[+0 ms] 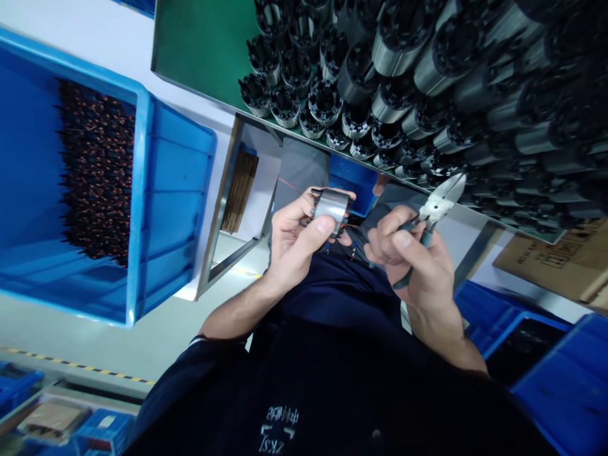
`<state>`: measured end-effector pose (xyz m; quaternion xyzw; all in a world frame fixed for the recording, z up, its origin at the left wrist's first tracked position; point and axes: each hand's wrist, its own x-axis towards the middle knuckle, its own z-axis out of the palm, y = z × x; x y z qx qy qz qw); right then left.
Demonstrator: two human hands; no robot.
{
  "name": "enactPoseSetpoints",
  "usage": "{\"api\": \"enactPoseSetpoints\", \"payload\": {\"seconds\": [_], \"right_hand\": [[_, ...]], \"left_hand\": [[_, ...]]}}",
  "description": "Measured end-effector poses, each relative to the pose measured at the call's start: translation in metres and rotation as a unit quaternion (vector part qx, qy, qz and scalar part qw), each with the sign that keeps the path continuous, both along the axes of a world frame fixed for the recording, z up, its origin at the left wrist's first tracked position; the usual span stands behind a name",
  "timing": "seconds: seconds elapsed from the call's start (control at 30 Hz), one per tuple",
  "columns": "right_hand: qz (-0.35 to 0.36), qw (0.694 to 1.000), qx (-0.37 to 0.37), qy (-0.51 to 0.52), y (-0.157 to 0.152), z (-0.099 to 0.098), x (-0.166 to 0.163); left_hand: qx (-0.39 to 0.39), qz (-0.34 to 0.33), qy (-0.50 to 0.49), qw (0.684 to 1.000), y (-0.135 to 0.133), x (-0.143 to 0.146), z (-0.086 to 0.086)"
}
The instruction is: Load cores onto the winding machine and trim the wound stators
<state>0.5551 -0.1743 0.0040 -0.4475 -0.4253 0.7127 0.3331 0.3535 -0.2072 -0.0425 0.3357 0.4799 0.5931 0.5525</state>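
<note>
My left hand (297,237) is closed around a motor stator (332,208), a short silvery cylinder with black end pieces. A thin reddish wire sticks out to its left, and small coloured wire ends hang below it. In my right hand (418,259) is a pair of cutting pliers (441,201), gripped by dark handles with the metal jaws pointing up and away to the right. The jaws are apart from the stator. Part of the handles is hidden by my fingers.
Many silvery cylinders with black toothed ends (325,101) stand on a green-topped table (199,57) ahead. At left is a blue crate (175,158) holding rows of dark parts with copper wire (97,177). A cardboard box (555,259) and blue bins (565,367) are at right.
</note>
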Motion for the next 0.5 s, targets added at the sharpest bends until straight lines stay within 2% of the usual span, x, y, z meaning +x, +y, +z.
{"api": "enactPoseSetpoints", "payload": {"seconds": [0.07, 0.13, 0.2, 0.27, 0.5], "right_hand": [[-0.023, 0.991, 0.094, -0.087, -0.007, -0.006, 0.003], [0.03, 0.97, 0.181, -0.16, -0.015, -0.006, 0.003], [0.106, 0.949, 0.231, -0.186, -0.021, -0.003, -0.002], [0.137, 0.939, 0.253, -0.186, -0.024, -0.001, -0.009], [0.089, 0.944, 0.27, -0.168, -0.016, 0.0, -0.024]], "left_hand": [[0.028, 0.027, 0.028, 0.999, 0.001, -0.001, 0.002], [0.068, 0.05, 0.071, 0.994, 0.003, 0.0, 0.003], [0.091, 0.061, 0.127, 0.986, 0.005, 0.001, 0.004], [0.09, 0.057, 0.183, 0.977, 0.006, 0.003, 0.006], [0.076, 0.026, 0.299, 0.951, 0.008, 0.003, 0.016]]}}
